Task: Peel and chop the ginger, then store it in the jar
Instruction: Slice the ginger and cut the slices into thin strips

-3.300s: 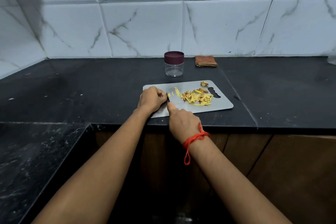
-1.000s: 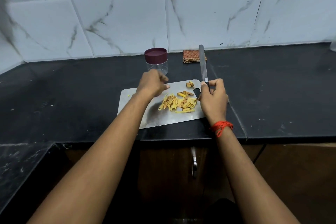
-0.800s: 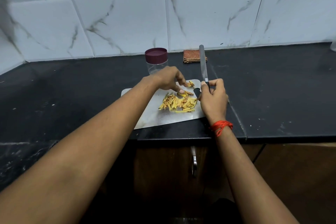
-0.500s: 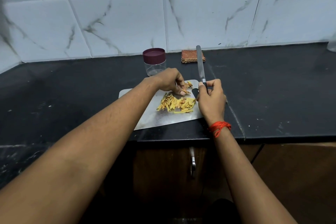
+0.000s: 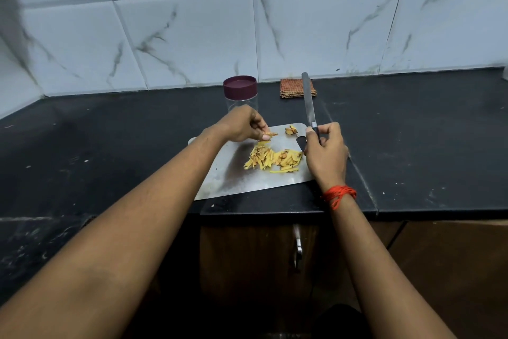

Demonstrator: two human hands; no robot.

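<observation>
- My left hand point(image 5: 242, 125) is over the far left part of the steel cutting board point(image 5: 233, 176), fingertips pinching a small ginger piece point(image 5: 270, 135).
- My right hand point(image 5: 325, 154) grips the knife point(image 5: 309, 102) by its handle, blade pointing up and away from me, above the board's right edge.
- A pile of chopped ginger strips point(image 5: 272, 160) lies in the middle of the board, between my hands.
- A few ginger scraps point(image 5: 291, 130) sit apart at the board's far edge.
- The clear jar point(image 5: 240, 92), maroon lid on, stands on the black countertop point(image 5: 110, 140) just behind my left hand.
- A folded brown cloth point(image 5: 291, 88) lies against the tiled wall, behind the blade.
- A red thread point(image 5: 338, 194) wraps my right wrist.
</observation>
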